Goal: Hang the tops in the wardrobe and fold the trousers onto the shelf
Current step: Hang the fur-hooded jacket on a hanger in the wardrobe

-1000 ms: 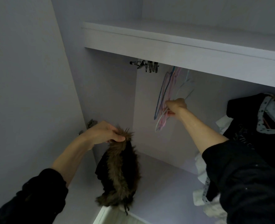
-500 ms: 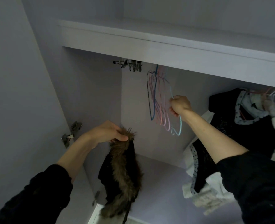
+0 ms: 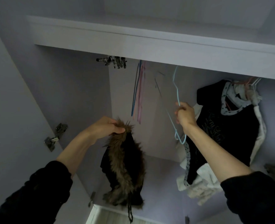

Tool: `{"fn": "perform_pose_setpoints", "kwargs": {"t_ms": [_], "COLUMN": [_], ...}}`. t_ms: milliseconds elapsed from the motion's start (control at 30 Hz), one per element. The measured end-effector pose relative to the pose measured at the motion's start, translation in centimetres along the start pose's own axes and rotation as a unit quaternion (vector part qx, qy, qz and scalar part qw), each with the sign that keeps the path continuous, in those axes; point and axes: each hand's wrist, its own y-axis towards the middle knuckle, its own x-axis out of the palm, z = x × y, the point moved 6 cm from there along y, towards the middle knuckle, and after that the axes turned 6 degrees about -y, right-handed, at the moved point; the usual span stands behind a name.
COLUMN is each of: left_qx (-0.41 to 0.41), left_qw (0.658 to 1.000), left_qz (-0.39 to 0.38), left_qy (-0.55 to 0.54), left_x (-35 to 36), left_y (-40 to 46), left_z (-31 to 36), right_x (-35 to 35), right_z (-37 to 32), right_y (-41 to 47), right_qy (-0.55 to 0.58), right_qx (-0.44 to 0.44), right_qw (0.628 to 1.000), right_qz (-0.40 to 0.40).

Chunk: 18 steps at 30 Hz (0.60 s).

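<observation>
Honestly, with the left hand (image 3: 107, 128) pinching the fur-trimmed top (image 3: 125, 167) mid-air before the wardrobe and the right hand (image 3: 184, 115) gripping a light blue hanger (image 3: 177, 94), one-handed threading could drop it.

dim, cool grey-violet light | soft shadows, no glare | slight motion blur | wide-angle bending at edges

Pale lilac wardrobe walls (image 3: 78, 94), white shelf (image 3: 149, 44), dim light

Black long sleeves (image 3: 41, 189), pushed up, bare forearms (image 3: 78, 147)
</observation>
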Motion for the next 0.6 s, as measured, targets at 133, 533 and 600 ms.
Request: {"fn": "perform_pose_setpoints", "kwargs": {"t_ms": [133,533,600], "left_qx": [-0.011,-0.042,-0.047], "left_qw": [1.0,0.999,0.999], "left_qz": [-0.004,-0.024,-0.022], "left_qy": [0.007,0.0,0.006], "left_x": [1.1,2.2,2.0], "left_y": [0.5,1.2,1.3], "left_z": [-0.6,-2.5,-3.0], "right_x": [-1.7,-3.7,-4.2], "right_z": [4.6,10.9,11.6], "right_y": [-3.8,-6.2,-6.8], "right_qy": [0.025,0.185,0.145], "right_qx": [0.004,0.193,0.202], "right_qw": [0.998,0.963,0.968], "right_qz": [0.057,0.022,0.024]}}
